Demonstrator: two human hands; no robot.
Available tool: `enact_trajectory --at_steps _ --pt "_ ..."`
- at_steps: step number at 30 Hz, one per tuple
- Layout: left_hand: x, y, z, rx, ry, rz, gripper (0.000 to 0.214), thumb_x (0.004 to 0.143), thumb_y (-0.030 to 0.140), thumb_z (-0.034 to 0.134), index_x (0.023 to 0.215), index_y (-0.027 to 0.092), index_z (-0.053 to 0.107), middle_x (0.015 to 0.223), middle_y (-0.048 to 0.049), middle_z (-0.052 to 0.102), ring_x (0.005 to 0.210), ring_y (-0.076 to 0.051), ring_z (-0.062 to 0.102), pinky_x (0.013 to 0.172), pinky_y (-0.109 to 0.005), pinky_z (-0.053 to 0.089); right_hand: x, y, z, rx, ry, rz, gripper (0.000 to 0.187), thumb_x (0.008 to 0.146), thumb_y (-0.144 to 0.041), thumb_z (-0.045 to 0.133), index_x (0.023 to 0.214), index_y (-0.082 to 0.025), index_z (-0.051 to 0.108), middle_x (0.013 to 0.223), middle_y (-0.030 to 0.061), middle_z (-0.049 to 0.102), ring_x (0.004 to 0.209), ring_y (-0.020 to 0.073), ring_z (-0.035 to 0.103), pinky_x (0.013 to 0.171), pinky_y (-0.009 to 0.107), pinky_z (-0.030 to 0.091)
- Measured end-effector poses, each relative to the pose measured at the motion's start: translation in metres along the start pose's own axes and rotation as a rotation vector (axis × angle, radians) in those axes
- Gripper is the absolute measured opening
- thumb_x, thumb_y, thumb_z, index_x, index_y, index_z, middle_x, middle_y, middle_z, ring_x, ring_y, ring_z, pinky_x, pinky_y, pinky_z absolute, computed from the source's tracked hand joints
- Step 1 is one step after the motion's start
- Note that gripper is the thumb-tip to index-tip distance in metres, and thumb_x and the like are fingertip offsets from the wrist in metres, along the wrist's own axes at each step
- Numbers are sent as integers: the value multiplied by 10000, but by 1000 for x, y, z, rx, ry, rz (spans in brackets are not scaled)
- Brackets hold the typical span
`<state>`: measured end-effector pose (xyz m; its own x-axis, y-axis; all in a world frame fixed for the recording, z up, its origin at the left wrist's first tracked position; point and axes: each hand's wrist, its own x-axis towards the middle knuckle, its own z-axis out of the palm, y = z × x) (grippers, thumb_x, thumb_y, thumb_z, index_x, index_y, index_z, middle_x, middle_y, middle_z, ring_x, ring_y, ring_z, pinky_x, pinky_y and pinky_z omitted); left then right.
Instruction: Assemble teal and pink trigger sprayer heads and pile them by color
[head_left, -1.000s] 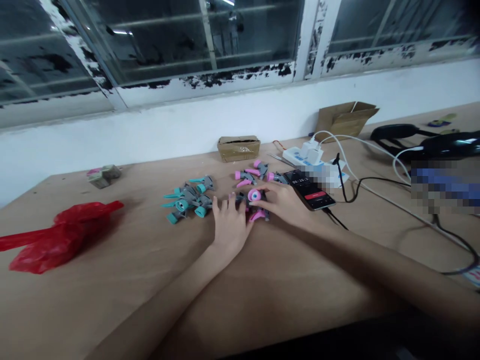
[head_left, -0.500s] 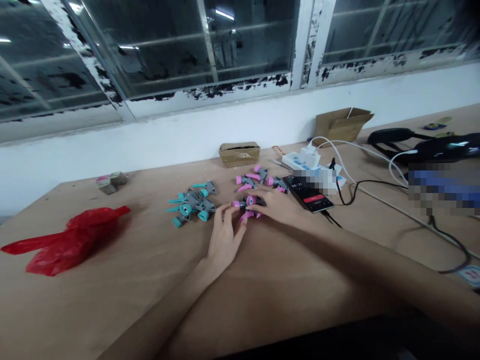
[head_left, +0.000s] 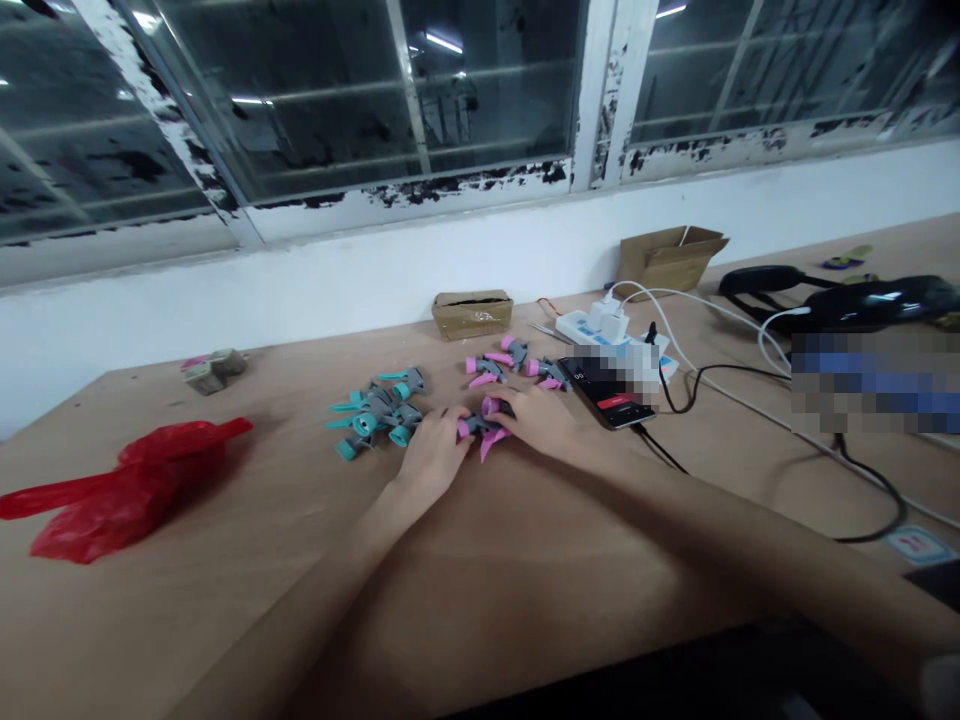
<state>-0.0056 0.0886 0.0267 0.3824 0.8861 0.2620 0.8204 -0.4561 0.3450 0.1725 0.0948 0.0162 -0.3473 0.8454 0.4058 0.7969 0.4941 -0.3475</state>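
My left hand (head_left: 431, 455) and my right hand (head_left: 541, 420) meet over a small grey spray-trigger part with pink tips (head_left: 480, 430) on the wooden table (head_left: 465, 590). Both hands have their fingers curled onto this pink part. A cluster of grey parts with teal tips (head_left: 375, 412) lies just left of my left hand. More pink-tipped parts (head_left: 510, 362) lie behind my right hand.
A phone (head_left: 606, 392) with a running timer lies right of my right hand, beside a white power strip (head_left: 600, 325) and trailing cables (head_left: 750, 385). A red plastic bag (head_left: 127, 485) lies at the left. Small cardboard boxes (head_left: 472, 313) stand by the wall.
My left hand's fingers have gone from flat and spread to curled onto the pink-tipped part. Both hands drew slightly closer together round it. The view shifted a little.
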Motion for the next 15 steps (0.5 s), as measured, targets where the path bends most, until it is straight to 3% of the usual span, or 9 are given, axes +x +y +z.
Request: enact_trajectory --at_steps 3,7,10,12,15 --pt "-26 0 -21 10 10 -70 167 757 148 608 922 168 587 934 -83 669 912 -274 627 822 -424 494 3 -5 12 7 6 0 229 834 -238 575 1047 -181 636 1158 104 633 1100 259 559 931 420 424" --pt "-54 2 -46 -93 79 -176 230 779 278 618 987 206 554 966 -34 670 857 -205 654 762 -338 533 7 -14 17 73 26 -20 265 851 -283 557 1079 -162 621 1191 119 613 1140 277 525 963 461 383" --pt "-64 10 -53 -279 125 -214 279 771 364 632 998 222 554 954 -16 674 808 -185 665 730 -319 543 0 -24 0 165 19 -69 303 901 -353 466 1111 -186 606 1183 70 627 1156 224 523 997 406 375" --pt "-67 20 -51 -377 140 -191 317 769 391 637 1024 223 549 965 -22 672 793 -181 666 742 -330 540 -13 -29 -17 251 -9 -98 342 930 -406 374 1152 -244 578 1153 13 645 1078 163 581 930 325 445" --pt "-69 38 -41 -499 171 -125 348 756 387 662 1036 219 541 998 -36 655 818 -183 654 757 -335 530 -40 -32 -37 523 -124 -79 542 771 -500 603 1253 -279 490 1233 26 590 1101 213 569 942 376 448"
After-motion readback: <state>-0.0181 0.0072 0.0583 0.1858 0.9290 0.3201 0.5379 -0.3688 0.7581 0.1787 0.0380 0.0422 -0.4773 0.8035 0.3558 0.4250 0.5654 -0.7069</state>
